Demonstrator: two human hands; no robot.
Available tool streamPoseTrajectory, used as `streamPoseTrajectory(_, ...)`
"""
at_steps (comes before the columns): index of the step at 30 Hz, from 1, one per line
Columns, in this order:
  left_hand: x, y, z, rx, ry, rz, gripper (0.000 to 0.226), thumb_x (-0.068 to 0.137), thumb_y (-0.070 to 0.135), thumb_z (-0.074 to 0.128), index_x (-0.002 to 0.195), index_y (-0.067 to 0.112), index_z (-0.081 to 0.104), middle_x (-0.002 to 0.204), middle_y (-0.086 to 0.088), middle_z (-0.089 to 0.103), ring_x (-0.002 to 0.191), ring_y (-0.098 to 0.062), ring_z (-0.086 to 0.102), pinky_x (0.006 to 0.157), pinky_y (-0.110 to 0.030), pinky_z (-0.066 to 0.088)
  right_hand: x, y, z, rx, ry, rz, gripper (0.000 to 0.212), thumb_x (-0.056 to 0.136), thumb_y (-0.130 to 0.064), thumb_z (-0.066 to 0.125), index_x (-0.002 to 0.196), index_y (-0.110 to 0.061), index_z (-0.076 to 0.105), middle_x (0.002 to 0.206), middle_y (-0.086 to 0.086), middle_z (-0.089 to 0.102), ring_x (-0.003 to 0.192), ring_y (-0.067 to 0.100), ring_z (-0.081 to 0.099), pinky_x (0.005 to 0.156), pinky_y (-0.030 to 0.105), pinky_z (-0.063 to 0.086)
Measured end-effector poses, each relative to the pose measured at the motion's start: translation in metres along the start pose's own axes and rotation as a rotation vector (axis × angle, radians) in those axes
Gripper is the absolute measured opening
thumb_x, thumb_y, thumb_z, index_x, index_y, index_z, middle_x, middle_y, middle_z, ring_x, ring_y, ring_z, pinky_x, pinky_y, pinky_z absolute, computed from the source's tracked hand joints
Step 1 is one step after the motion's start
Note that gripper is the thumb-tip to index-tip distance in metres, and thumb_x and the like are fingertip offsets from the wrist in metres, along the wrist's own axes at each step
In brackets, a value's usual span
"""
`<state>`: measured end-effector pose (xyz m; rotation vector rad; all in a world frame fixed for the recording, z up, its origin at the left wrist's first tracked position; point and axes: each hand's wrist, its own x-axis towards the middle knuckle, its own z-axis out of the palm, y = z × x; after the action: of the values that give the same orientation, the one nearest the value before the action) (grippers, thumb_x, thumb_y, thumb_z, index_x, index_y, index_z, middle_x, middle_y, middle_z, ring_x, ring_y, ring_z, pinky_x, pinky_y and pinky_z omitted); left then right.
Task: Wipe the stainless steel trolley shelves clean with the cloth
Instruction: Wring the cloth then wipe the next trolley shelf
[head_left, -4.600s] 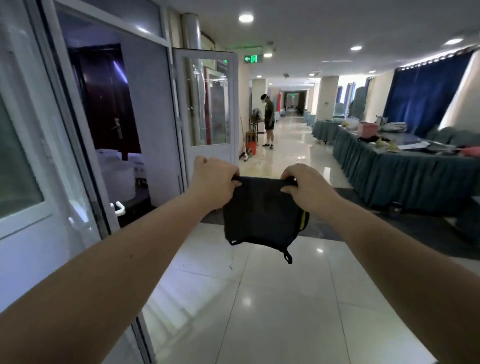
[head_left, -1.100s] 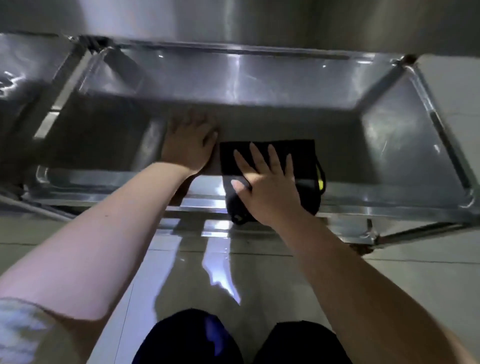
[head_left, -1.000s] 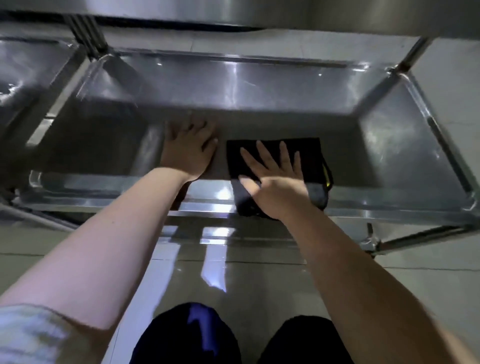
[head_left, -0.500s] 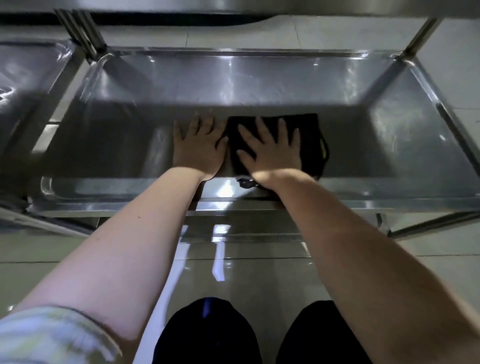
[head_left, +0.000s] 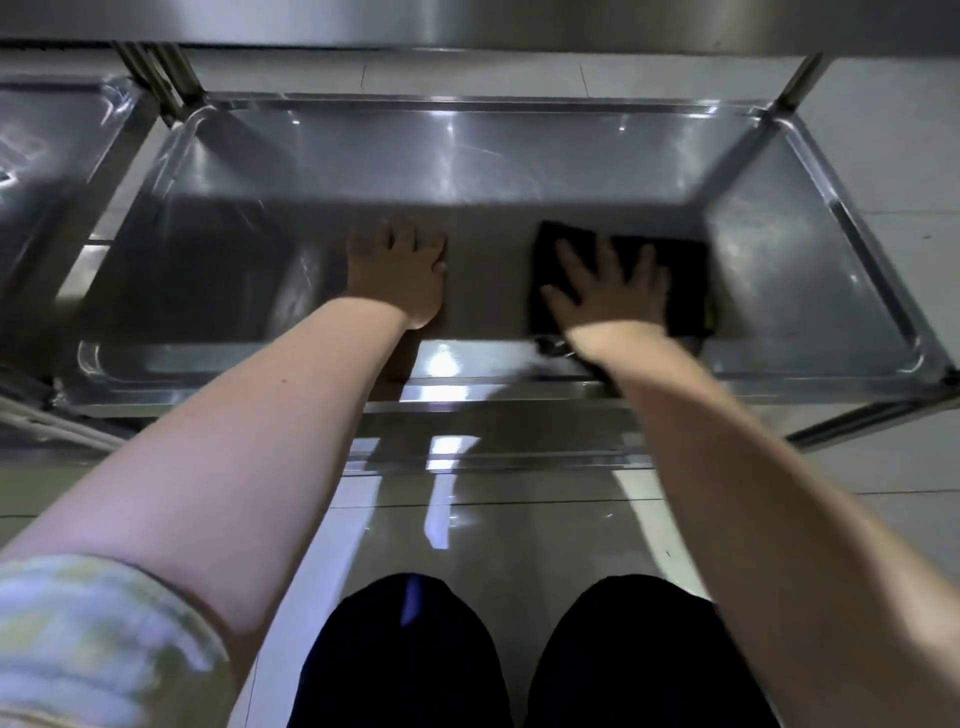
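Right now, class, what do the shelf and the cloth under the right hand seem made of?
Shelf: polished metal, likely stainless steel; bright glints and reflections. Cloth: dark, matte fabric, probably; it lies flat without shine, weave too blurred to tell.

1. Legible text, labels, brands, numbers, signs: none can be read.
2. Trolley shelf (head_left: 467, 156): bare steel with glare only, no stamp or plate readable on it.
3. Cloth (head_left: 688, 280), lying right of centre on the trolley shelf: a yellow patch (head_left: 710, 323) shows at its right edge. It is too small and blurred to tell whether it carries print.
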<state>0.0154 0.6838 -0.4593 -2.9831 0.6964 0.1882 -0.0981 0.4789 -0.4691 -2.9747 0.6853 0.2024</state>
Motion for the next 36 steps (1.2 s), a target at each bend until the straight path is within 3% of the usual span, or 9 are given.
streamPoseTrajectory(2,-0.003,0.026,-0.003,0.021,0.04,0.027,0.052,0.104,0.038,0.021,0.155,0.026,0.019,0.163,-0.006,0.019,0.149,-0.034,0.012,0.115,-0.062,0.008,-0.016,-0.031,0.004,-0.003,0.0,-0.177,0.062,0.093,-0.07,0.024,0.149,-0.055,0.005,0.165,-0.007,-0.001,0.148,0.043,-0.006,0.117,0.057,-0.006)
streamPoseTrajectory(5,-0.011,0.062,0.004,-0.152,0.033,0.008,0.052,0.105,0.038,0.02,0.155,0.029,0.017,0.164,0.0,0.016,0.151,-0.03,0.005,0.115,-0.064,0.002,-0.019,0.0,0.001,0.034,0.02,-0.221,0.062,0.091,-0.071,0.028,0.148,-0.057,0.01,0.164,-0.011,0.004,0.149,0.037,-0.005,0.118,0.055,-0.008)
streamPoseTrajectory(11,-0.01,0.073,0.023,-0.152,0.062,-0.005,0.076,0.081,0.081,0.004,0.151,0.049,0.008,0.165,0.003,0.008,0.151,-0.03,-0.003,0.108,-0.07,-0.007,-0.006,0.183,-0.015,0.031,-0.074,0.282,0.064,0.091,-0.073,0.024,0.149,-0.057,0.002,0.165,-0.008,-0.003,0.149,0.037,-0.006,0.118,0.057,-0.003)
streamPoseTrajectory(14,-0.009,0.078,0.022,-0.125,0.049,0.012,0.079,0.073,0.088,-0.001,0.147,0.058,0.0,0.165,-0.001,0.007,0.15,-0.034,-0.006,0.107,-0.072,-0.008,-0.008,0.176,-0.012,0.018,-0.089,0.387,0.064,0.092,-0.073,0.018,0.149,-0.055,-0.004,0.164,-0.007,-0.007,0.148,0.04,-0.01,0.116,0.061,-0.004)
streamPoseTrajectory(19,-0.006,0.077,0.02,-0.105,0.039,0.0,0.07,0.083,0.082,0.01,0.147,0.058,-0.001,0.165,-0.002,0.004,0.15,-0.034,-0.007,0.109,-0.073,-0.005,-0.025,0.042,0.006,0.013,-0.016,-0.07,0.064,0.091,-0.073,0.02,0.149,-0.055,0.002,0.164,-0.009,-0.007,0.147,0.042,-0.01,0.114,0.061,-0.009)
streamPoseTrajectory(22,-0.005,0.075,0.019,-0.115,0.051,-0.002,0.068,0.085,0.08,0.013,0.148,0.058,0.001,0.165,0.0,0.002,0.151,-0.032,-0.006,0.11,-0.072,-0.003,-0.028,0.038,0.005,0.051,-0.027,-0.209,0.063,0.09,-0.074,0.025,0.147,-0.058,0.006,0.164,-0.013,-0.002,0.149,0.037,-0.01,0.115,0.058,-0.012)
streamPoseTrajectory(28,-0.001,0.078,0.016,-0.132,0.031,0.019,0.072,0.081,0.085,0.011,0.148,0.058,0.005,0.165,0.003,0.003,0.151,-0.03,-0.006,0.11,-0.071,-0.005,-0.011,0.195,-0.01,0.038,-0.053,0.174,0.065,0.088,-0.078,0.022,0.146,-0.06,0.002,0.164,-0.013,-0.004,0.149,0.035,-0.008,0.117,0.059,-0.006)
streamPoseTrajectory(33,-0.006,0.106,0.009,-0.168,0.077,0.078,0.055,0.099,0.057,0.026,0.152,0.041,0.022,0.163,0.0,0.019,0.15,-0.033,0.005,0.113,-0.068,-0.004,-0.007,0.203,-0.008,0.003,-0.078,0.219,0.062,0.089,-0.077,0.014,0.146,-0.059,-0.006,0.164,-0.011,-0.009,0.148,0.037,-0.012,0.117,0.059,-0.006)
streamPoseTrajectory(36,-0.013,0.146,0.009,-0.184,0.073,0.181,0.054,0.1,0.055,0.023,0.152,0.046,0.016,0.165,0.005,0.01,0.151,-0.024,0.002,0.114,-0.065,-0.008,-0.008,0.203,-0.01,0.002,-0.072,0.206,0.063,0.09,-0.076,0.014,0.147,-0.058,-0.005,0.164,-0.011,-0.009,0.148,0.037,-0.013,0.117,0.059,-0.006)
